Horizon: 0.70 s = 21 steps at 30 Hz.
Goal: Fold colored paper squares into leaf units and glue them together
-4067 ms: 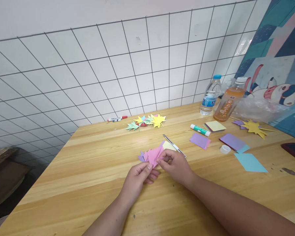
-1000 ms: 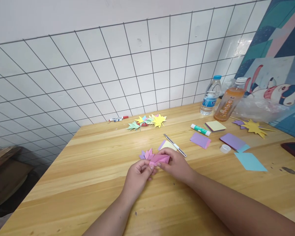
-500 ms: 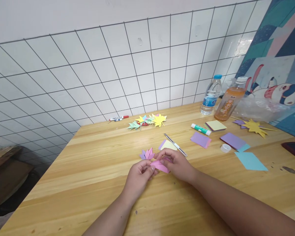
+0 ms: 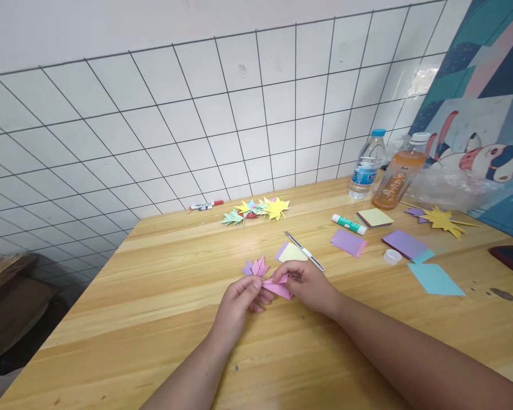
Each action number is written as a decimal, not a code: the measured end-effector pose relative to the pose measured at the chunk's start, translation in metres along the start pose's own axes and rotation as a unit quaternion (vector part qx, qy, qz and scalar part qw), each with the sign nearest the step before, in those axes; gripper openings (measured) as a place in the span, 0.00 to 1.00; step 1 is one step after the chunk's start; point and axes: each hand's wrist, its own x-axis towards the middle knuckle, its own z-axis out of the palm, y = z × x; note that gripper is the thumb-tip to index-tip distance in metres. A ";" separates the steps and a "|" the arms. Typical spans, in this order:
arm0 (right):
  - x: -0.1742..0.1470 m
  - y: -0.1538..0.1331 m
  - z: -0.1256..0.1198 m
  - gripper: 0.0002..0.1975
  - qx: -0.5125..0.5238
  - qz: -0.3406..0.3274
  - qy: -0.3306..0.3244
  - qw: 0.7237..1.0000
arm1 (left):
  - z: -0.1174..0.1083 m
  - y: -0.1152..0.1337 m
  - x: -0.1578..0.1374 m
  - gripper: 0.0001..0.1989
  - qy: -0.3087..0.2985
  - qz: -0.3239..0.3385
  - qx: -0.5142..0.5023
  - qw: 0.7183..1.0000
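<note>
From here I see the left hand and right hand both pinching a folded pink paper between them. It's just above the wooden table, near the knife.

folded paper: pink | loose sheet: light blue | wall: white, black grid

Folded paper btwn L hand & R hand over tbl, leaf cluster just bhd, knife bhd R hand, leaf pile farther back nr wall w/ markers to its L, glue stick off R w/ water btl & drink btl bhd, plastic bag R of both.
</note>
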 end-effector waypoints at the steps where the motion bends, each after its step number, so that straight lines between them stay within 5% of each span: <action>1: 0.000 0.000 0.000 0.12 -0.007 -0.006 0.000 1.000 | 0.000 0.000 0.000 0.19 0.003 0.001 0.004 1.000; 21: 0.000 0.000 -0.003 0.18 -0.162 -0.061 0.017 0.985 | 0.003 0.002 0.003 0.23 0.035 -0.041 0.035 0.998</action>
